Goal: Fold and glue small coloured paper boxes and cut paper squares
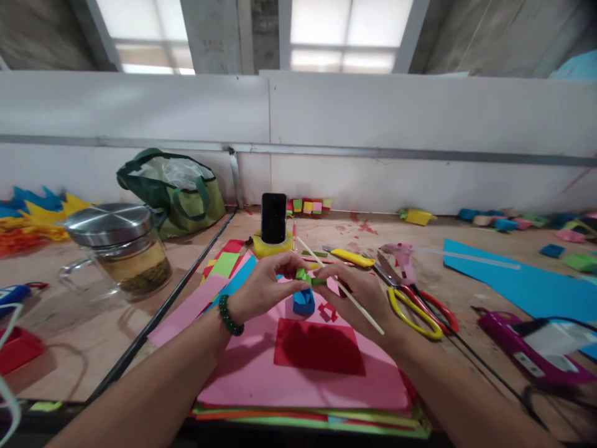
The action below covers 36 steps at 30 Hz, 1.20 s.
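Note:
Between my two hands is a small folded piece of green paper [304,277]. My left hand [275,280], with a dark green bead bracelet on the wrist, pinches it from the left. The fingers of my right hand [357,289] close on its right end, and a thin wooden stick [361,308] also lies in that hand, pointing down to the right. Just below the fingers sits a small blue folded paper box [303,302], with red paper bits [328,311] beside it. A dark red sheet [317,348] lies on the pink sheets [252,373] under my hands.
A phone [273,218] stands in a yellow holder ahead. Scissors [415,311], a yellow cutter [352,257] and a pink glue gun [402,258] lie to the right, near a purple power strip [527,348]. A glass tea mug [125,255] and green bag [196,202] stand left.

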Each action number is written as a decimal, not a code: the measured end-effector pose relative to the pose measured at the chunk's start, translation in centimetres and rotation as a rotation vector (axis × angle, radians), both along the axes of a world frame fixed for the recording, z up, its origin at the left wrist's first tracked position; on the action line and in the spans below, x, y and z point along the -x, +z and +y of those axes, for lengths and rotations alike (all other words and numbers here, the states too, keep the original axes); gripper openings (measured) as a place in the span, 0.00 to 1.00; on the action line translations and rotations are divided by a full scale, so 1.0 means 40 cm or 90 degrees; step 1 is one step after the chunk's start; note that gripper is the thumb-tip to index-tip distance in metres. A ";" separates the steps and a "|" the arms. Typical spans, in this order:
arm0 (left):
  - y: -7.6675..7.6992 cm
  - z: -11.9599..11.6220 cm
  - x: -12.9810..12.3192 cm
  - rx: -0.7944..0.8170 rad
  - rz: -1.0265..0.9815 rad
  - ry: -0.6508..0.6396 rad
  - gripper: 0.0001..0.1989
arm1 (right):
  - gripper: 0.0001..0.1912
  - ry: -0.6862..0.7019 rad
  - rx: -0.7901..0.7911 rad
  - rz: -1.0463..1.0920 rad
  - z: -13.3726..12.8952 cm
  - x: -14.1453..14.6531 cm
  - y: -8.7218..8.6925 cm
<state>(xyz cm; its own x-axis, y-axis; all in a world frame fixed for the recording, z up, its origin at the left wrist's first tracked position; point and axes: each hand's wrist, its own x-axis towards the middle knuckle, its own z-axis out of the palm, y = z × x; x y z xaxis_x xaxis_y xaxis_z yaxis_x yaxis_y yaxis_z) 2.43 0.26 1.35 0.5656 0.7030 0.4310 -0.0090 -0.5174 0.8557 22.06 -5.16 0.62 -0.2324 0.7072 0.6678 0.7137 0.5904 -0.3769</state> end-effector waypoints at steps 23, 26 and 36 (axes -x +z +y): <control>0.000 0.030 0.019 -0.077 0.130 0.091 0.05 | 0.32 0.076 0.061 0.496 0.015 -0.076 0.031; -0.016 0.031 0.012 -0.061 0.142 0.081 0.05 | 0.31 0.080 0.078 0.459 0.009 -0.067 0.033; -0.033 0.015 0.000 -0.145 0.297 0.081 0.03 | 0.28 0.080 0.068 0.281 -0.011 -0.042 0.025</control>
